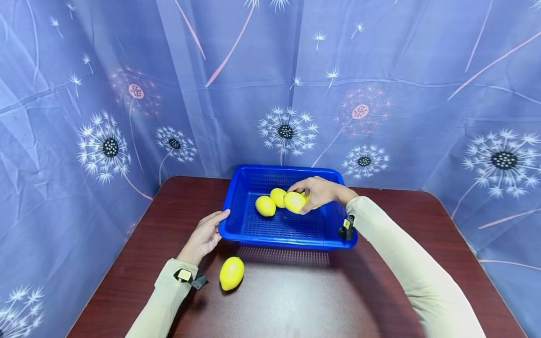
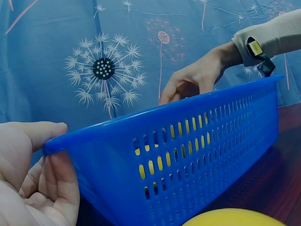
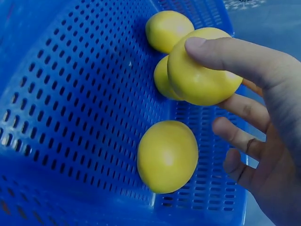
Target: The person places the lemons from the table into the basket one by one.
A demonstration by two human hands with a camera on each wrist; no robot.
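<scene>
Likely steadying hold

A reddish-brown worktop (image 1: 139, 263) carries a blue rectangular perforated plastic basket (image 1: 287, 242). The left hand (image 1: 205, 234) pinches its rim — probably for steadiness. The right hand (image 1: 319, 191) pinches a yellow oval lemon (image 1: 293, 202) inside, near three loose lemons (image 1: 265, 206); a fifth lemon (image 1: 231, 273) lies outside.

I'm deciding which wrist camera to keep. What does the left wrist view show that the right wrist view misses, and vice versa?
Only the left wrist view shows the left hand gripping the rim of the blue basket, the right sleeve, and part of a lemon outside the basket.

Only the right wrist view looks down into the basket, showing the held lemon and three other lemons clearly.

Both share the basket, the right hand and some curtain.
</scene>
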